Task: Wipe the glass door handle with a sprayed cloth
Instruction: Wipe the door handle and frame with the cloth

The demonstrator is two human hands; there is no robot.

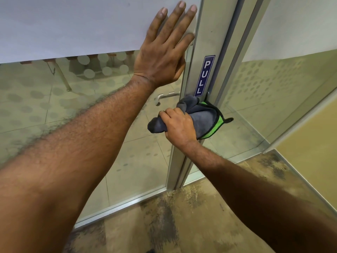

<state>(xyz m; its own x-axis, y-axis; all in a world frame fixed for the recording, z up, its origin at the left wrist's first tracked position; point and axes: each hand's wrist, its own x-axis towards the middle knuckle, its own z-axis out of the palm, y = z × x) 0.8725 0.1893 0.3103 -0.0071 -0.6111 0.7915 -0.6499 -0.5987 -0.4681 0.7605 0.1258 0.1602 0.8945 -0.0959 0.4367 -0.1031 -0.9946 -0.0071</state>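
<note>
My right hand [177, 126] grips a bunched grey cloth [201, 114] with a green and black edge, pressed against the silver door frame [206, 42] just below the blue PULL sticker [204, 75]. The near-side handle is hidden under the cloth. A silver lever handle [161, 97] on the far side shows through the glass, left of the cloth. My left hand [165, 46] lies flat, fingers spread, on the frosted glass door [73, 24] next to the frame.
A fixed glass panel [273, 92] with a dotted film stands right of the door. Mottled brown carpet [164, 225] covers the floor on my side. Table legs [62, 77] and tiled floor show through the lower glass. A beige wall [313, 143] is at right.
</note>
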